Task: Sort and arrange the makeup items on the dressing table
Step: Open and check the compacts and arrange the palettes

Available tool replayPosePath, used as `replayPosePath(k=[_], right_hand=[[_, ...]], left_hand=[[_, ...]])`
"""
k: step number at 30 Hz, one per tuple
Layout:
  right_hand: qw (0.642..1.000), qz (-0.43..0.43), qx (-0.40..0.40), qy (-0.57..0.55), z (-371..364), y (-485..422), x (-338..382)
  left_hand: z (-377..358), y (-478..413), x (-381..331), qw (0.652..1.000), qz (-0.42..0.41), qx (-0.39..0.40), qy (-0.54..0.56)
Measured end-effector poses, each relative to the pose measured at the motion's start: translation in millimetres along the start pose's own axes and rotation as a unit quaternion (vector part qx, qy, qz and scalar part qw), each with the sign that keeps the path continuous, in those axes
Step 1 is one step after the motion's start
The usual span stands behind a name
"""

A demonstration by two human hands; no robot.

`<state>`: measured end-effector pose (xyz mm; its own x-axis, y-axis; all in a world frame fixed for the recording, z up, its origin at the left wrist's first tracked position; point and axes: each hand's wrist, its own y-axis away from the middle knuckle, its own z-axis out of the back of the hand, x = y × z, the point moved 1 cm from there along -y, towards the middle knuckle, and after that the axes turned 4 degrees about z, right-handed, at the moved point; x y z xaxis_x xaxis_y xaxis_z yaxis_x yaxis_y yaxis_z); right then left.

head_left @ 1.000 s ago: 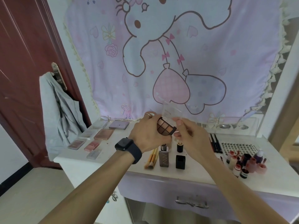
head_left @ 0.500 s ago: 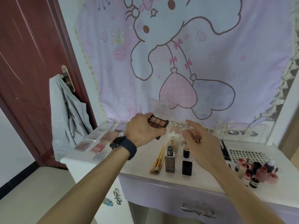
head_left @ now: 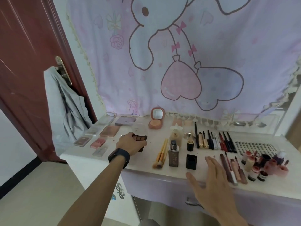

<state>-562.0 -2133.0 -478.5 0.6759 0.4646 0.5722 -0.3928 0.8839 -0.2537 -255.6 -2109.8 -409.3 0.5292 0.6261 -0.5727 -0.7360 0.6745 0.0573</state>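
My left hand (head_left: 130,143) grips a dark brown eyeshadow palette (head_left: 140,139) low over the white dressing table (head_left: 146,162), just right of a group of flat palettes (head_left: 109,130). My right hand (head_left: 211,181) hovers with spread, straight fingers over the table's front edge and holds nothing. Between the hands stand two wooden brushes (head_left: 161,152), a square foundation bottle (head_left: 173,154) and a black cube cap (head_left: 191,161). An open pink compact (head_left: 156,119) sits at the back.
A row of pencils and mascaras (head_left: 215,141) lies right of centre, lip tubes (head_left: 232,168) in front of them, small bottles and pink jars (head_left: 267,165) at the far right. A cartoon cloth (head_left: 179,54) hangs behind. A red door (head_left: 24,62) with a grey garment (head_left: 65,101) stands left.
My left hand has carried the brown palette down and left to the table beside the other palettes. My right hand let go of it, dropped to the front edge and spread open.
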Motion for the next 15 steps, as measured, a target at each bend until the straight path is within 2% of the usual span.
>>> replayPosePath(k=[4,7,12,15], right_hand=[[0.995,0.011,-0.004,0.094,-8.2,-3.8,-5.3],[0.988,0.016,-0.009,0.155,-11.7,-6.1,-8.3],[0.98,0.036,-0.031,0.193,-19.7,-5.4,-15.6],[0.977,0.046,-0.037,0.204,-22.4,-6.0,-17.1]], left_hand=[[-27.0,-10.6,-2.1,0.997,0.009,0.028,-0.069],[-40.8,-18.3,-5.4,0.995,0.004,0.016,-0.101],[-53.9,-33.0,-15.7,0.994,0.006,0.003,-0.105],[-62.1,-36.5,-15.7,0.997,0.014,-0.006,-0.071]])
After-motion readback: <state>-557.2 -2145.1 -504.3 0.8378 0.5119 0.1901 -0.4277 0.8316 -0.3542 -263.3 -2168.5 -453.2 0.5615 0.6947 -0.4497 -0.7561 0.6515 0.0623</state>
